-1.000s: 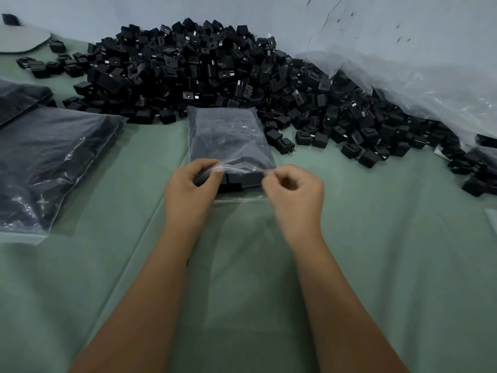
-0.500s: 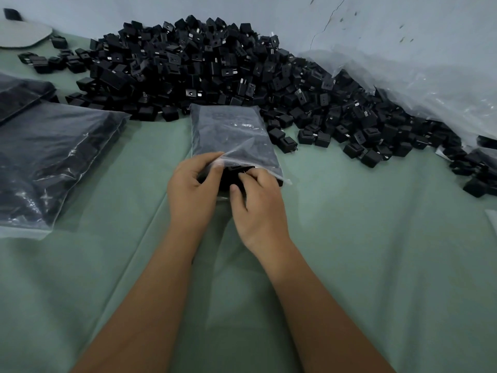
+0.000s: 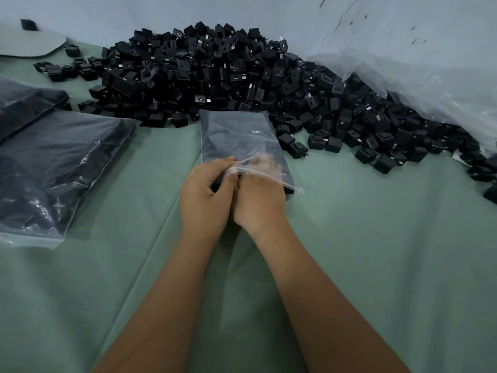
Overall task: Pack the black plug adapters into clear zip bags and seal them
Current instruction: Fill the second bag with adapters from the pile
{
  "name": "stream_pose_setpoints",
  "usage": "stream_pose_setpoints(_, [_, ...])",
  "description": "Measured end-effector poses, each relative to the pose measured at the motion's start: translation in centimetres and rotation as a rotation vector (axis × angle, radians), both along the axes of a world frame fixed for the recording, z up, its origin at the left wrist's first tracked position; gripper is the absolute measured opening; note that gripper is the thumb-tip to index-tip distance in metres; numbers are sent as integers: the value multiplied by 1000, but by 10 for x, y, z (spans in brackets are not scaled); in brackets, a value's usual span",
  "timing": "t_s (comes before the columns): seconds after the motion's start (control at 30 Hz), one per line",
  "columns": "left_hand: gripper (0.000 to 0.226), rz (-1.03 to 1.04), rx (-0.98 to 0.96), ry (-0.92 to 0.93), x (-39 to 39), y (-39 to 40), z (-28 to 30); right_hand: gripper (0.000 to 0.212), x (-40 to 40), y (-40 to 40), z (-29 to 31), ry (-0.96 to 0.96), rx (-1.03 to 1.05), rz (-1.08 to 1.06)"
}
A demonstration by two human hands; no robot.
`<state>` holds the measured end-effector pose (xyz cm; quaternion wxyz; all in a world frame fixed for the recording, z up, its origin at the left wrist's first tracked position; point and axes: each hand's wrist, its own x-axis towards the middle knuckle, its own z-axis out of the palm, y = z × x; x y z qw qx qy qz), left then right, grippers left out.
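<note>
Worktop (image 3: 376, 265) covered in creased pale green cloth, backed by a pale blue-grey wall (image 3: 269, 12) with a thin crack and scattered marks.

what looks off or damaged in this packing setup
The wall behind the adapter pile has a thin crack and dark marks. A few loose adapters lie apart at far left. Nothing else stands out.

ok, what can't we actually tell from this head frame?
- Zip bag mouth: sealed or not, hidden by left hand and right hand, head view.
- Right fingertips: motion-blurred behind the plastic.
- Adapter count inside: film glare.
- Filled bags at left: cut off by the frame edge.
</note>
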<state>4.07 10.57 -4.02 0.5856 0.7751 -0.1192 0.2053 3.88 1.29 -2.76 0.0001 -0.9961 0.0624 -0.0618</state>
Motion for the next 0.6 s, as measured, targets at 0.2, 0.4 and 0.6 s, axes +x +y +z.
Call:
stream_pose_setpoints(0.2, [21, -7, -25, -6, -1, 1, 2, 62, 48, -3, -2, 105, 187, -110])
stream_pose_setpoints(0.4, [21, -8, -51, 35, 0, 0, 0, 38, 44, -9, -2, 114, 41, -28])
stream_pose_setpoints(0.6, [22, -26, -53, 103, 1, 1, -1, 31, -10, -23, -10, -561, 300, 376])
